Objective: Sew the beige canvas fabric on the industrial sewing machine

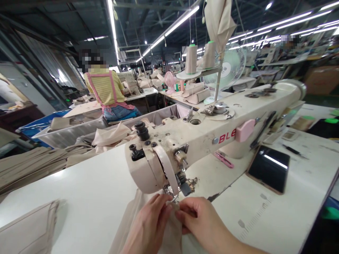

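My left hand [147, 225] and my right hand [198, 218] meet just under the head of a cream industrial sewing machine [185, 141]. Both pinch a piece of beige fabric [172, 238], which hangs down toward me over the white table [79, 187]. My fingertips sit right at the presser foot and needle area [169, 192]. My fingers hide the exact spot where the cloth meets the foot. A folded beige fabric panel [26, 229] lies at the lower left, apart from both hands.
A black smartphone [268, 169] lies on the table to the right, near a small screwdriver [293, 150]. Thread cones [191, 60] and a fan [227, 67] stand behind the machine. A stack of beige fabric [29, 165] lies left. A co-worker [104, 88] sits at another station beyond a fabric-filled bin [69, 132].
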`<state>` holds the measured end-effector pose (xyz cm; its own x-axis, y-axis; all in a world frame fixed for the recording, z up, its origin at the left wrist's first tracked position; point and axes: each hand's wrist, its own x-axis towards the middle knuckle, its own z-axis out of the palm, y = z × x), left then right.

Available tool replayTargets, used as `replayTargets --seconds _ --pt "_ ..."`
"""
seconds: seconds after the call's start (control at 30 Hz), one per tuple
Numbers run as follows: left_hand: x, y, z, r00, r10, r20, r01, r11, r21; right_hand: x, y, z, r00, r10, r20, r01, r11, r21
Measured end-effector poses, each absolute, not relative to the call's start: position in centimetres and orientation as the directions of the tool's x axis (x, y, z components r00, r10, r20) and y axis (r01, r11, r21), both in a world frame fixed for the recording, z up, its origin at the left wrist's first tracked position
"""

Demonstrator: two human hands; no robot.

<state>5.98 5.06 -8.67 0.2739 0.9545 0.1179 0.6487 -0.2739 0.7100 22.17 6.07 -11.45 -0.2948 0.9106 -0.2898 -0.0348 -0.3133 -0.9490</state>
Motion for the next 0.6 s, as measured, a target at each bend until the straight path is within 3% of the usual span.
replayTargets --seconds 0.13,0.23,0.37,0.5,0.6 --pt "5.3 7.5 -8.1 0.329 0.934 -0.137 0.669 -0.129 0.732 22.3 6.0 -11.6 -0.295 0.923 -0.247 0.002 -0.258 -0.966" --pt "5.1 7.8 -9.3 0.293 0.944 -0.155 0.630 -0.069 0.774 22.3 5.6 -11.7 -0.295 0.934 -0.200 0.014 -0.206 -0.979" --pt "5.5 7.2 -10.2 0.126 0.985 -0.118 0.700 -0.004 0.714 22.1 4.8 -12.1 -0.388 0.904 -0.179 0.163 -0.124 -0.979" --pt "6.8 7.1 -9.6 -0.105 0.972 -0.211 0.680 0.225 0.698 22.3 5.3 -12.8 -0.365 0.900 -0.237 0.208 -0.170 -0.963" --pt "7.5 7.4 -9.1 -0.145 0.958 -0.249 0.663 0.281 0.694 22.4 6.3 -13.0 -0.377 0.888 -0.265 0.187 -0.207 -0.960"
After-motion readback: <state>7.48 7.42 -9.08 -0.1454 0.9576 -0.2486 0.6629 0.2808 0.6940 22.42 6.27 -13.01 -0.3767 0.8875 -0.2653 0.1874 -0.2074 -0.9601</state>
